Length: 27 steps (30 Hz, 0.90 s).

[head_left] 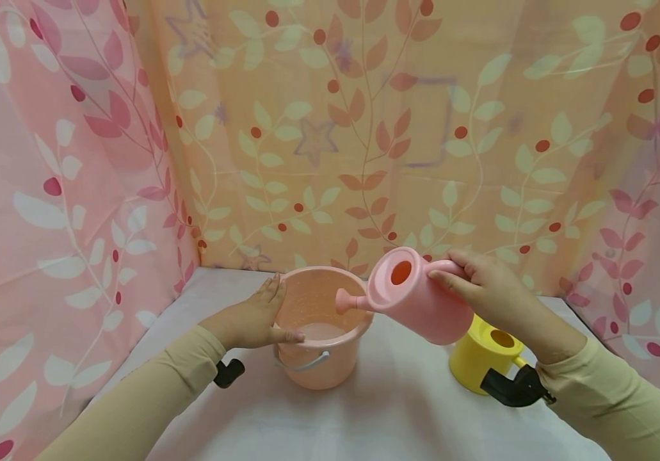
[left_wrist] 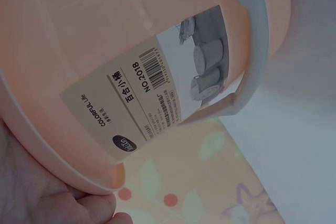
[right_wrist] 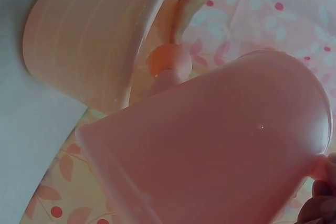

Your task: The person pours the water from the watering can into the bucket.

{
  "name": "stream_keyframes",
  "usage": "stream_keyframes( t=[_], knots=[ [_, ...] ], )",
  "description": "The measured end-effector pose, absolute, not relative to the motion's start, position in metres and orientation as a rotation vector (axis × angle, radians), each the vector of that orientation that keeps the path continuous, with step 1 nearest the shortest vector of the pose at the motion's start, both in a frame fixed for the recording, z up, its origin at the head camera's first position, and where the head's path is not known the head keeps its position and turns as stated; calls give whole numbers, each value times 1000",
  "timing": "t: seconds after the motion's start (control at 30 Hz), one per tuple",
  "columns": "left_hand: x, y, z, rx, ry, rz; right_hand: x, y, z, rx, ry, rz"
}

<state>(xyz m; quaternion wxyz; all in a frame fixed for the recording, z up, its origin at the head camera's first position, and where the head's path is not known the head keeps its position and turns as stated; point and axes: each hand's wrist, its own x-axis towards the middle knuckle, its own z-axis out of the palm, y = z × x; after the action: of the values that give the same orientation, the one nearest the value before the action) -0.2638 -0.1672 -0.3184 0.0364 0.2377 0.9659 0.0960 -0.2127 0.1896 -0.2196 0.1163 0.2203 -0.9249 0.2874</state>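
Observation:
My left hand (head_left: 251, 315) holds the rim of a peach-coloured bucket (head_left: 321, 371), its thumb lying over the front rim and its fingers at the left side. The bucket stands upright, and a light grey handle (head_left: 306, 363) hangs down its front. My right hand (head_left: 482, 282) grips a pink watering can (head_left: 427, 307) by its handle. The can is raised and tilted to the left, with its round spout head (right_wrist: 170, 61) over the bucket's opening. A printed label (left_wrist: 152, 77) shows on the bucket's side in the left wrist view.
A yellow watering can (head_left: 474, 358) stands on the white table (head_left: 387, 416) below my right wrist, which partly covers it. Leaf-patterned cloth (head_left: 364, 128) hangs behind and on both sides. A black wrist mount (head_left: 516, 387) juts out near the yellow can.

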Motion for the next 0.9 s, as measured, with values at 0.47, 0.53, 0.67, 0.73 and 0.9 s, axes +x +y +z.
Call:
stream_keyframes(
  t=[0.47, 0.53, 0.67, 0.73, 0.9],
  knots=[
    [-261, -166, -316, 733, 2963, 316, -213, 189, -219, 643, -2709, 810],
    [-261, -166, -316, 731, 2962, 316, -213, 189, -219, 645, -2707, 807],
    [-261, -166, -315, 727, 2961, 310, -213, 189, -218, 654, -2706, 814],
    [-261, -166, -315, 725, 2960, 310, -213, 189, -218, 655, -2708, 815],
    [-261, -166, -316, 725, 2957, 305, -213, 189, -218, 646, -2715, 818]
  ],
)
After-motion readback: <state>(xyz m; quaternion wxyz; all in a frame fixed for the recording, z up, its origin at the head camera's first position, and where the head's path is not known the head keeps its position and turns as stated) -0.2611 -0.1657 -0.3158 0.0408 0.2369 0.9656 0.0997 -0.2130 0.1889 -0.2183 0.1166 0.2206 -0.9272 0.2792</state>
